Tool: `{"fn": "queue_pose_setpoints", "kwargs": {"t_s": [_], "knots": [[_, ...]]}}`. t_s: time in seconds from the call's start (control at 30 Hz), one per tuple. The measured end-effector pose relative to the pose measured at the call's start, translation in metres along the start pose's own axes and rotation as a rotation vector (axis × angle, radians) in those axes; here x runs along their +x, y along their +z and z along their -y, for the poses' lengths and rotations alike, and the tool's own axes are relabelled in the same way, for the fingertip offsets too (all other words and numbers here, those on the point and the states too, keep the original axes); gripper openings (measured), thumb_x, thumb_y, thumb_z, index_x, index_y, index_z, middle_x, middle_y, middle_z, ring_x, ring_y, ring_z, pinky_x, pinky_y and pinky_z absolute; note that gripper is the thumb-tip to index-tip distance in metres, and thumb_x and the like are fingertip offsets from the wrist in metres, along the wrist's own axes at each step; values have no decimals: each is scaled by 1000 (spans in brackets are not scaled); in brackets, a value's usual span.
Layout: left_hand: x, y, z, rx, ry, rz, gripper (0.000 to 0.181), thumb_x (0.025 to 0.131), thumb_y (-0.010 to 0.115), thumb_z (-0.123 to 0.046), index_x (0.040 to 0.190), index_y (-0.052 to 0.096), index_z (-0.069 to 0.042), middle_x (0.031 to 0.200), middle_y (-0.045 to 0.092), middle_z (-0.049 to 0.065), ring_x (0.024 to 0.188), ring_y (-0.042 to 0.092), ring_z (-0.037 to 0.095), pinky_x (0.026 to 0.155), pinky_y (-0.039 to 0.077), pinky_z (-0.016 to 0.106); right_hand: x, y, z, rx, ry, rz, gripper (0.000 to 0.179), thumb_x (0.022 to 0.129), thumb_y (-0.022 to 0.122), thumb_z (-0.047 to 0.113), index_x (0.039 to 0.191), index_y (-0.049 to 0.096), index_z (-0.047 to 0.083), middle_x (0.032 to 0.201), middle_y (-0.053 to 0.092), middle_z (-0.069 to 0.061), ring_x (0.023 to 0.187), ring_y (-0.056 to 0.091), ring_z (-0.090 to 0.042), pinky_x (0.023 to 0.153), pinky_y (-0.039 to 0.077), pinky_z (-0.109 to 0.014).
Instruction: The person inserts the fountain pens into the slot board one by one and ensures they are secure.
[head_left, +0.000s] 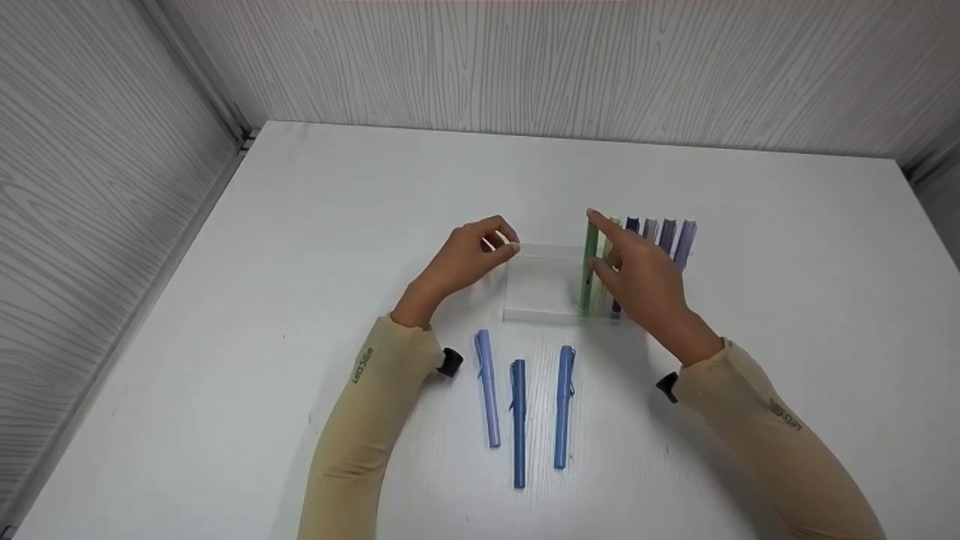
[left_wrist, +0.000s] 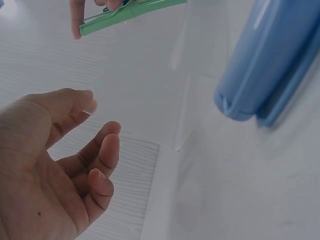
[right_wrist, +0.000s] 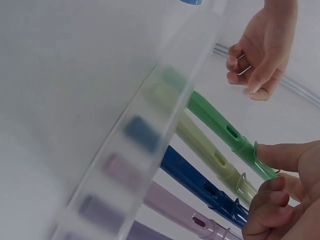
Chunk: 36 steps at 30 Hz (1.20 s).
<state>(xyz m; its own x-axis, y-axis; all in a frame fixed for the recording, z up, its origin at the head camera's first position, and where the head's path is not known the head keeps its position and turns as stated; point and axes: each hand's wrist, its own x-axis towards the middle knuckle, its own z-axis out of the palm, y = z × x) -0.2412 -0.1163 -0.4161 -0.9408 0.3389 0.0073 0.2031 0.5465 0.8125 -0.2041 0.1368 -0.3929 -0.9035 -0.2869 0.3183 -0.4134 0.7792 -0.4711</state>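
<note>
My right hand (head_left: pixel 646 277) has its index fingertip on the top end of a green pen (head_left: pixel 587 289) and its thumb against the pen's clip, pinching it. This pen stands upright at the left end of a row in a clear plastic pen holder (head_left: pixel 541 315). Beside it are a pale green pen (right_wrist: pixel 202 142), a dark blue pen (right_wrist: pixel 192 180), a pink-lilac pen (right_wrist: pixel 170 204) and purple ones, partly hidden by the right hand in the head view. At the holder's left back corner, my left hand (head_left: pixel 469 259) is loosely curled, with nothing between its fingers.
Three capped pens lie in front of the holder: a periwinkle pen (head_left: pixel 487 390), a dark blue pen (head_left: pixel 519 424) and a medium blue pen (head_left: pixel 564 409). They rest on a white table (head_left: pixel 225 360) with wood-grain panels (head_left: pixel 525 67) behind and at the sides.
</note>
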Motion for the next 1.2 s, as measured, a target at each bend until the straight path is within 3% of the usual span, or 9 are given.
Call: {"fn": "queue_pose_setpoints", "kwargs": {"t_s": [0.23,0.53,0.87,1.1,1.2], "knots": [[0,1,0,6,-11,-1,16,96,59,-30,106,64,-17,103,66,6,87,60,20,72,49,31,0,3,-1,-31,23,11,61,90,67,11,146,43,19,75,59,-12,62,47,-20,53,36,-30],[1,2,-1,-3,5,4,16,96,59,-30,106,64,-17,102,67,6,85,61,20,72,49,31,-7,-2,-3,19,58,-16,58,90,68,12,143,45,15,72,55,-8,61,43,-17,52,34,-30],[-1,1,-3,0,-7,14,17,97,58,-30,106,64,-17,104,67,6,85,60,20,71,48,30,-20,-9,-4,155,126,172,65,90,70,24,145,38,12,83,54,-6,69,46,-17,58,39,-28],[-1,0,-3,14,-20,5,17,97,58,-30,106,64,-17,104,67,7,89,61,23,72,49,31,-34,-13,-4,189,66,268,73,86,73,26,146,34,11,89,57,-7,70,50,-16,59,43,-26],[-1,0,-2,13,-20,2,17,97,59,-30,107,63,-16,104,66,7,90,60,24,72,49,31,-38,-14,-4,218,82,343,77,85,74,27,147,31,12,95,56,-9,73,51,-17,61,45,-27]]}}
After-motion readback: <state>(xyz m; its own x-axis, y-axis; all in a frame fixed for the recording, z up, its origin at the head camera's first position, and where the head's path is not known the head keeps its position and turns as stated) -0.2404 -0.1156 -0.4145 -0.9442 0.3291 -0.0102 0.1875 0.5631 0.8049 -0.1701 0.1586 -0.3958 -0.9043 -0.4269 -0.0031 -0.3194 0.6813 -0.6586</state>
